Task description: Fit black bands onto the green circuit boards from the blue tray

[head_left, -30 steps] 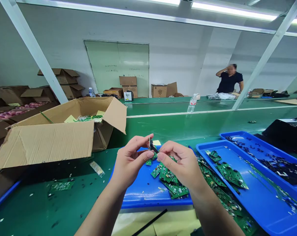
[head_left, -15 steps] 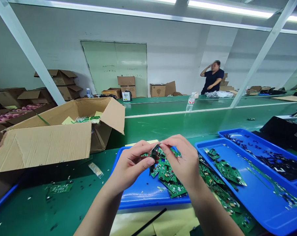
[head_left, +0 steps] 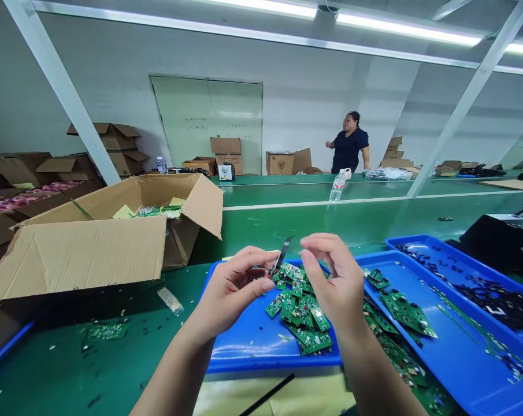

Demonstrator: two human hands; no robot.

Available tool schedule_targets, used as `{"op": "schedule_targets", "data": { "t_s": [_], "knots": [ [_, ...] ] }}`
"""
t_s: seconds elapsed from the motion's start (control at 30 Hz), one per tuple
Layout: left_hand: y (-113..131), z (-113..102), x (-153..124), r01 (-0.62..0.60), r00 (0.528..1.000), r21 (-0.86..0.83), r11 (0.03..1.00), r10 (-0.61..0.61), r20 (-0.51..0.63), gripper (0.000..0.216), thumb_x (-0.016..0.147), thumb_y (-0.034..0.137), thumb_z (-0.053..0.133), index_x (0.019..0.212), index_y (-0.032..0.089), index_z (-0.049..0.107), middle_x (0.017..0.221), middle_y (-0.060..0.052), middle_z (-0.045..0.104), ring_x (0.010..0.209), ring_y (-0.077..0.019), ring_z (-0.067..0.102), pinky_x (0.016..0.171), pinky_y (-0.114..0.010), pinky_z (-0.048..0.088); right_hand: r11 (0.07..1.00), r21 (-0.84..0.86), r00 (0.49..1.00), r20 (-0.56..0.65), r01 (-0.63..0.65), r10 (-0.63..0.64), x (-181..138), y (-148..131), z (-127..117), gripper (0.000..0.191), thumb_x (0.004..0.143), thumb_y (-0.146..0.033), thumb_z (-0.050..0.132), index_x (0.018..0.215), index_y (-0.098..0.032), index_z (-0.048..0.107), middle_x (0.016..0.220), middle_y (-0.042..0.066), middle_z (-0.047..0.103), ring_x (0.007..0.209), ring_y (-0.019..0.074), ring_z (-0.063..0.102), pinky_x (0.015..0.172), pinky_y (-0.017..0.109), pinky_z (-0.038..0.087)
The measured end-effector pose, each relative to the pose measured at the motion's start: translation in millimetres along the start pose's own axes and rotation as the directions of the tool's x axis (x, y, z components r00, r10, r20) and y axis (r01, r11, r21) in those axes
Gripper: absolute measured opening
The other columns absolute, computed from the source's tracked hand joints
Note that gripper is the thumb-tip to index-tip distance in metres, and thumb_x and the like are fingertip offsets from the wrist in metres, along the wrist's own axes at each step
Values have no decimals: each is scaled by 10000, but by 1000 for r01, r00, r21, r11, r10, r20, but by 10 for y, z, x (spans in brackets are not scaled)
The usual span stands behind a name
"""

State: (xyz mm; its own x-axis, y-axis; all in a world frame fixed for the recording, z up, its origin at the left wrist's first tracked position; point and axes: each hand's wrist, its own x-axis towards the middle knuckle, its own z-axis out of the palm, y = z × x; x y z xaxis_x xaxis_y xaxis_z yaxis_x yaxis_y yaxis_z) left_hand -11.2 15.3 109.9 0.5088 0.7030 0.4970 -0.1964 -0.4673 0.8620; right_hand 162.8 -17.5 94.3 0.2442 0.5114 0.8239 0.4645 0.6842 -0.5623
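Between the thumb and fingers of my left hand (head_left: pixel 239 286) is a small part with a thin black strip (head_left: pixel 284 251) standing up from it. A bit of red shows at its base; my fingers hide most of the rest. To its right, my right hand (head_left: pixel 333 277) is off the strip, thumb and fingers curved and apart, holding nothing I can see. Below both hands, a pile of small green circuit boards (head_left: pixel 302 315) lies in a blue tray (head_left: pixel 244 346).
An open cardboard box (head_left: pixel 92 248) stands at left. More blue trays (head_left: pixel 452 352) at right hold boards and small black parts (head_left: pixel 495 294). Another black strip (head_left: pixel 267 394) lies on yellow paper (head_left: pixel 317 393) in front. A water bottle (head_left: pixel 338 186) and a person (head_left: pixel 350 144) are farther back.
My right hand has let go of the black strip's upper end and drawn away to the right. My left hand keeps its hold. The person at the back has shifted left and lowered an arm.
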Motion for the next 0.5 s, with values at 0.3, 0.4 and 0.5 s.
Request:
{"op": "schedule_targets", "data": {
  "t_s": [0.3,0.4,0.5],
  "knots": [
    [-16,-13,2,-130,991,350,928,118,56,305,805,252,658,1109,267,680,988,-61,627,930,-182,592,859,-331,491,986,116,976,193,-120,96,20,-80,-8,81,810,-162,561,734,-190,571,695,4,623,635,118,585,594,240,515],
    [-17,-29,13,-145,989,414,899,127,72,293,815,247,643,1105,265,680,970,-58,634,900,-178,601,822,-325,502,997,78,980,196,30,-45,38,-75,-23,99,813,-120,548,750,-194,567,706,6,614,667,128,584,618,261,514],
    [-22,-50,22,-155,988,449,880,139,68,288,822,254,636,1106,248,678,956,-63,637,887,-179,606,813,-327,505,978,60,944,255,199,-207,72,-41,-63,113,831,-99,538,795,-190,595,770,29,632,733,142,602,659,287,528]
  ]
}}
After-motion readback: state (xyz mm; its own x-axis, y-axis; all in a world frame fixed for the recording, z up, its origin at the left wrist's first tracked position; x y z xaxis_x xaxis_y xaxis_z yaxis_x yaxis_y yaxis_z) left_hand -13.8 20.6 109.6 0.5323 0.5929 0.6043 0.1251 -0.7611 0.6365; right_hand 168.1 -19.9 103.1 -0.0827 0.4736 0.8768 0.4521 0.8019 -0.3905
